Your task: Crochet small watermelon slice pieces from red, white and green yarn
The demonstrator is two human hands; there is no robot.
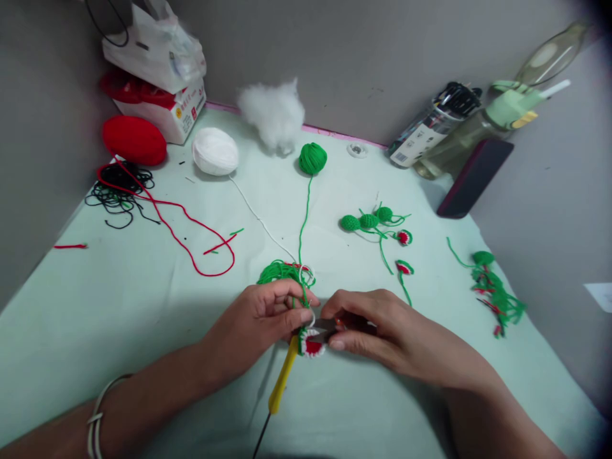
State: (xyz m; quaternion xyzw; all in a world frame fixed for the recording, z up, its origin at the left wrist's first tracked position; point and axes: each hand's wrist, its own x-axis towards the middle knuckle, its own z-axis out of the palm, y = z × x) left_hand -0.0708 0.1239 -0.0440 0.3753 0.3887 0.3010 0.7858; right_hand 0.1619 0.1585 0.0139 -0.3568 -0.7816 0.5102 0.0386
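A small crocheted piece [313, 345], red in the middle with a white and green edge, hangs below the fingertips of my left hand [275, 312]. That hand pinches the green and white yarn at the top of the piece. Small scissors [325, 329] are in my right hand [382, 325], their blades at the white yarn just above the piece; whether they touch the yarn I cannot tell. A yellow-handled crochet hook [283, 377] slants down beside the piece, its upper end hidden near my left fingers. Loose green yarn [277, 272] lies behind my left hand.
Red [134, 140], white [215, 152] and green yarn balls [312, 159] stand at the back near white stuffing [275, 115]. Crocheted green balls [368, 221] lie to the right. A pen holder [425, 131], bottle [459, 140] and phone [475, 178] line the right wall.
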